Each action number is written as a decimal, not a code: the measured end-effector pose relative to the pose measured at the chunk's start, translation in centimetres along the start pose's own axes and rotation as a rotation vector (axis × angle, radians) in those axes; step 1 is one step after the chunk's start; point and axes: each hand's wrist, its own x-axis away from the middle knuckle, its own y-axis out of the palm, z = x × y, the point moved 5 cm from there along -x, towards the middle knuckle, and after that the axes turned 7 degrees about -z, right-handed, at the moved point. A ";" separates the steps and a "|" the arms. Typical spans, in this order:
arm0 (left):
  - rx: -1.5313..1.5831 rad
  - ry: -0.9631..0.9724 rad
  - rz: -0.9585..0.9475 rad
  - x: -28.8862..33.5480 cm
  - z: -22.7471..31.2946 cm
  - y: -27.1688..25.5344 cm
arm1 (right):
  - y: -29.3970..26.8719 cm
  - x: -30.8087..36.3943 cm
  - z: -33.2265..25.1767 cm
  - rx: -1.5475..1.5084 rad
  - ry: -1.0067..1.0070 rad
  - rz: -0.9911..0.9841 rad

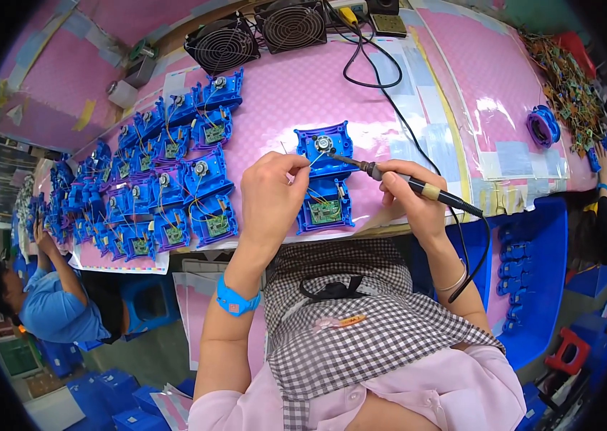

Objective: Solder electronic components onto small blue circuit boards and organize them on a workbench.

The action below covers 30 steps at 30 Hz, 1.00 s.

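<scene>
My right hand [418, 201] is closed around a soldering iron [458, 202] with a dark handle and a yellowish band. Its metal tip reaches left to a round silver part [323, 144] in an open blue-and-purple plastic housing [343, 136]. Pinched between the fingertips of my left hand [275, 190] is a thin pale wire [317, 159], whose end lies by the same round part. A second blue half with a green circuit board [325, 211] sits just below, nearer to me. My left fingers partly cover the left side of the housings.
Rows of similar blue housings [167, 183] fill the table's left. Two black fans [291, 25] stand at the back, beside the iron's cable [382, 72]. Right are a purple-blue ring-shaped part [543, 127], a pile of circuit boards [569, 93] and a blue bin [548, 273]. A co-worker [59, 302] sits left.
</scene>
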 end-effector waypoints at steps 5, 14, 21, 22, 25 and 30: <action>-0.063 0.010 -0.019 -0.3 0.0 0.4 | 0.2 -0.5 0.3 0.009 -0.004 -0.025; -0.043 0.016 -0.015 -0.8 0.3 0.5 | 0.1 -0.6 0.2 0.074 -0.069 -0.041; -0.074 0.022 -0.025 -0.8 0.5 0.6 | 0.5 -0.5 -1.2 0.359 -0.219 -0.056; -0.081 0.026 -0.029 -0.8 0.6 0.6 | 0.5 -0.4 -1.5 0.359 -0.225 -0.052; -0.091 0.010 -0.038 -0.5 1.5 0.2 | -0.4 -0.3 -1.4 0.285 -0.222 -0.007; -0.100 0.074 -0.070 -0.8 2.2 1.2 | -1.9 -0.9 -1.0 0.198 -0.130 0.059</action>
